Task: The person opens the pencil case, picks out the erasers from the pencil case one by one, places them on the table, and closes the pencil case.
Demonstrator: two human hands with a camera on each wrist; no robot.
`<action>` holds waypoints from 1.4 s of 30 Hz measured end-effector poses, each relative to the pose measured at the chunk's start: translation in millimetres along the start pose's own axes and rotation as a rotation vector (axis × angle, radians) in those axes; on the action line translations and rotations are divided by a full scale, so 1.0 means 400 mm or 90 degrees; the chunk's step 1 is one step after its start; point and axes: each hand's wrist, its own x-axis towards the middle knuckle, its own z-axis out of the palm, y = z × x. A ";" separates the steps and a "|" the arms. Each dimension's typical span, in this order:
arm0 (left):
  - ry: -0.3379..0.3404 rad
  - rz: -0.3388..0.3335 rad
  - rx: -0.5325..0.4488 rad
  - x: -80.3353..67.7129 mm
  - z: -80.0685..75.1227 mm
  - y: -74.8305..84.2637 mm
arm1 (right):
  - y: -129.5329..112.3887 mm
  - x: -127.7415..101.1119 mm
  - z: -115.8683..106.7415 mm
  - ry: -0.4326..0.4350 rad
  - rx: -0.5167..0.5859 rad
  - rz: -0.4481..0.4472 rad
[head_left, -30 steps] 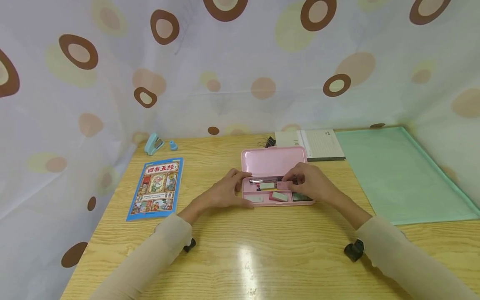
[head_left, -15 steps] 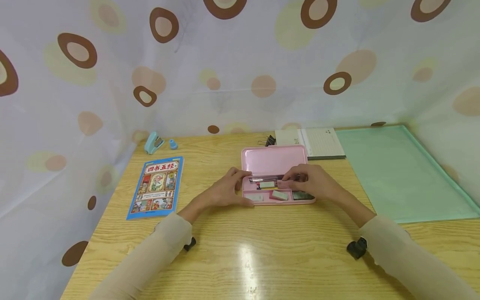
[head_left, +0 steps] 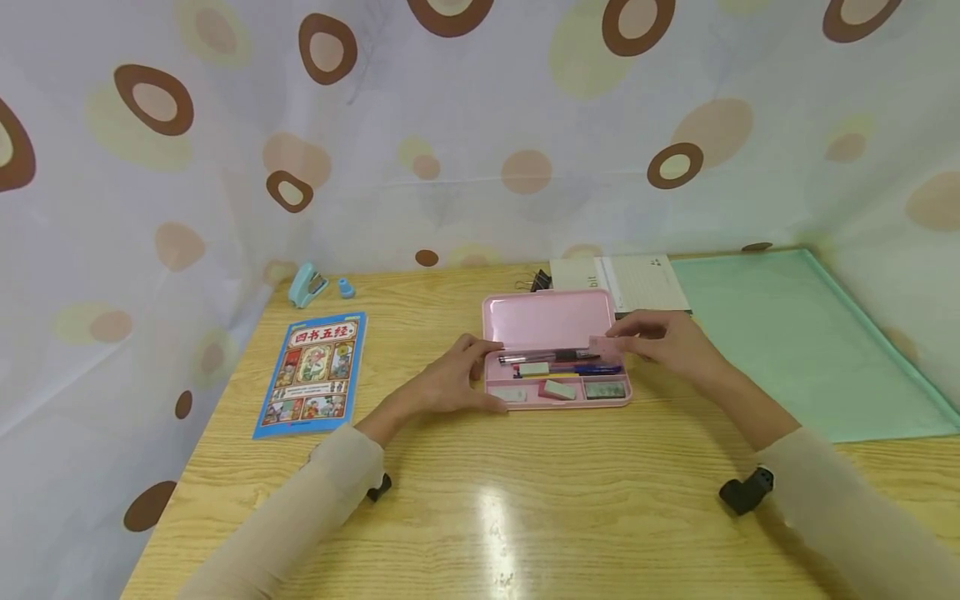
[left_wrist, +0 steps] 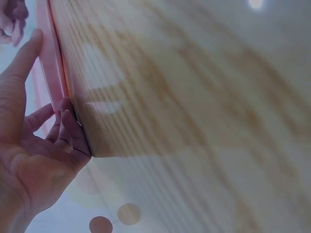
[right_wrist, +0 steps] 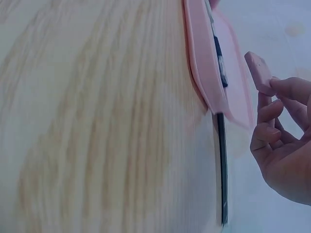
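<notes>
A pink pencil case (head_left: pixel 547 321) lies with its lid raised on the table. My left hand (head_left: pixel 450 379) grips its left end, thumb along the front wall and fingers at the back corner. Between thumb and fingertips, my right hand (head_left: pixel 678 346) pinches a small pink eraser (right_wrist: pixel 259 73), held above the case's back right corner. Pens (head_left: pixel 596 368) and a whitish eraser (head_left: pixel 534 368) lie in the long compartment. Along the front sit a pink-and-white eraser (head_left: pixel 558 390), a pale block (head_left: pixel 510 395) and a dark greenish block (head_left: pixel 604 389).
Left of the case lies a blue-edged book (head_left: pixel 311 375). Behind it stand a light-blue stapler (head_left: pixel 306 286) and a small blue piece (head_left: pixel 346 288). A black binder clip (head_left: pixel 540 282) and a notebook (head_left: pixel 645 283) are behind the case; a green mat (head_left: pixel 810 358) covers the right.
My right hand has lifted the pink eraser out of the long compartment and moved it right and back, uncovering pens and the dark block. My left hand has stayed on the case.
</notes>
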 end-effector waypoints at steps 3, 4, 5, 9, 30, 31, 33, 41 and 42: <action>-0.001 0.001 0.000 0.001 0.000 -0.002 | 0.008 -0.010 -0.025 0.018 0.022 0.029; -0.001 0.002 0.000 0.001 0.000 -0.002 | 0.013 -0.012 -0.033 0.024 0.029 0.037; -0.001 0.002 0.000 0.000 0.000 -0.002 | 0.018 -0.014 -0.042 0.031 0.035 0.043; -0.004 0.006 -0.001 0.000 0.000 -0.005 | 0.042 -0.021 -0.070 0.049 0.041 0.052; -0.001 0.012 -0.012 0.000 -0.002 -0.005 | 0.110 0.001 -0.098 0.051 -0.032 0.158; -0.001 0.011 -0.013 0.000 -0.002 -0.005 | 0.110 0.001 -0.098 0.049 -0.030 0.157; -0.002 0.010 -0.013 0.000 -0.002 -0.004 | 0.108 0.000 -0.100 0.042 -0.021 0.158; -0.002 0.005 -0.008 0.001 -0.002 -0.001 | 0.098 -0.007 -0.117 0.029 0.004 0.164; -0.002 0.005 -0.008 0.000 -0.002 -0.001 | 0.097 -0.008 -0.119 0.030 0.009 0.158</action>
